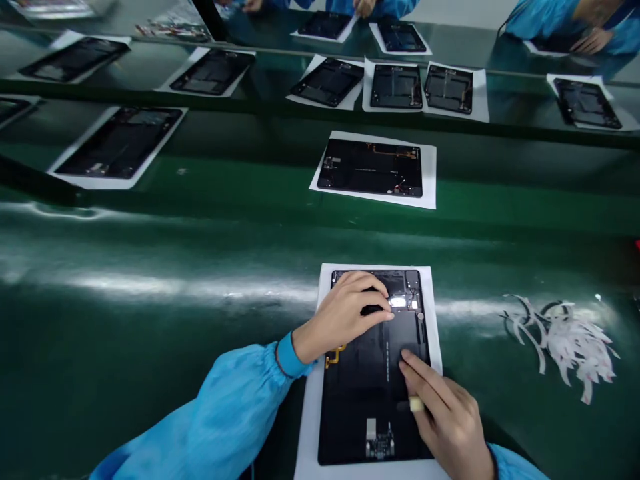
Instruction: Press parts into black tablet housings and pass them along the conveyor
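A black tablet housing (355, 393) lies upright on a white sheet (310, 427) in front of me, with small circuit parts near its top and bottom ends. Over its upper part is my left hand (350, 310), fingers curved and apart, fingertips beside a bright silvery patch (398, 302); nothing shows between them. My right hand (445, 413) rests at the housing's right side, index and middle fingertips on the surface. A small pale yellow piece (416, 403) sits between those fingers and the thumb. An orange flex cable (332, 360) shows just below my left wrist.
Another housing (370, 167) on paper lies beyond, with one more (123, 143) at the left. Several stand along a raised shelf (270, 107). Curled white strips (575, 343) are heaped at the right. Blue sleeves (537, 23) and hands of other people show across the top.
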{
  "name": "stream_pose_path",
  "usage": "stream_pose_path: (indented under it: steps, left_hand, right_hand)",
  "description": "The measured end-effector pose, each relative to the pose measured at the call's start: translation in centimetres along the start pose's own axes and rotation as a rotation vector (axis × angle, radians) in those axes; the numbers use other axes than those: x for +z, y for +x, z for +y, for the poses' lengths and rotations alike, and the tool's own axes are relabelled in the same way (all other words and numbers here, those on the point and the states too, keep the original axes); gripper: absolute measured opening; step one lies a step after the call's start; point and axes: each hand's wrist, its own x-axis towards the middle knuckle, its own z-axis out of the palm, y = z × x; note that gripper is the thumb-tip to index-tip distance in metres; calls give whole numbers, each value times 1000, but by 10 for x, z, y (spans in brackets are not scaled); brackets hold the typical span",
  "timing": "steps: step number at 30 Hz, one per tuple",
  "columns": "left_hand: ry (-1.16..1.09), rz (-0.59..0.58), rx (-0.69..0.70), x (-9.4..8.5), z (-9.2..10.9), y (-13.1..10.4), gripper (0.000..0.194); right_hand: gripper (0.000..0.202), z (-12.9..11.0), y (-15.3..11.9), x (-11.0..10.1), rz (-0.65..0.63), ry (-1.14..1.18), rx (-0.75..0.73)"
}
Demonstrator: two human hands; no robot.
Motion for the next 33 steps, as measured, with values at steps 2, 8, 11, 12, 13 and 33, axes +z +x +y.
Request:
stream_pose_path:
  steps: [2, 8, 11, 12, 13, 33]
  left_hand:
    - [4, 5, 6, 0, 0, 0, 7]
    - [19, 23, 10, 2, -2, -1, 6]
    - [31, 35, -6, 3, -2, 0, 14]
    - [32, 43, -12, 4, -2, 0, 17]
    - [27, 55, -18, 3, -2, -1, 19]
    - [-167, 312, -629, -12, 28, -100, 39]
  right_hand:
    - [37, 0, -1, 1, -4, 0, -2]
    - [37, 0, -1, 1, -30, 1, 0]
    - [33, -4, 2, -7, -32, -16, 10]
    - [33, -7, 3, -11, -35, -29, -3]
    - [32, -10, 4, -14, -47, -45, -26]
    - [36, 5, 71, -9, -357, -356, 43]
